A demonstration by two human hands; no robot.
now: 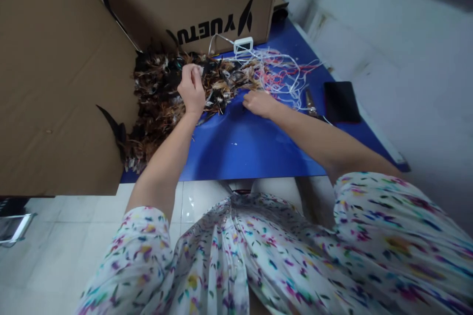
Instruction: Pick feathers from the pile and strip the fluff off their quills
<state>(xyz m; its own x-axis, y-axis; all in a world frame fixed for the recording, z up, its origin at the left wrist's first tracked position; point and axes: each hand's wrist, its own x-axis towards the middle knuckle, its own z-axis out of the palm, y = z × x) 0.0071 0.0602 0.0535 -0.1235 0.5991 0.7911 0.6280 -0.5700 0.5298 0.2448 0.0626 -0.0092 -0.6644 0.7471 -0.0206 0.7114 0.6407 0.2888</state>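
A heap of brown and black feathers [155, 108] lies on the blue tabletop [251, 152]. Above its middle, my left hand [192, 89] is closed, with something small and whitish showing at the fingertips, too unclear to name. At the right edge of the heap, my right hand [259, 103] is low over the tabletop with its fingers curled together. What those fingers hold, if anything, is hidden. Just beyond my right hand spreads a tangle of white and red strings [281, 76].
A large cardboard box [148, 0] stands behind the feathers, and a cardboard panel [62, 88] borders them on the left. A small white device [243, 45] sits by the box. Right of the strings lie a pointed tool [309, 101] and a black tablet-like slab [340, 101].
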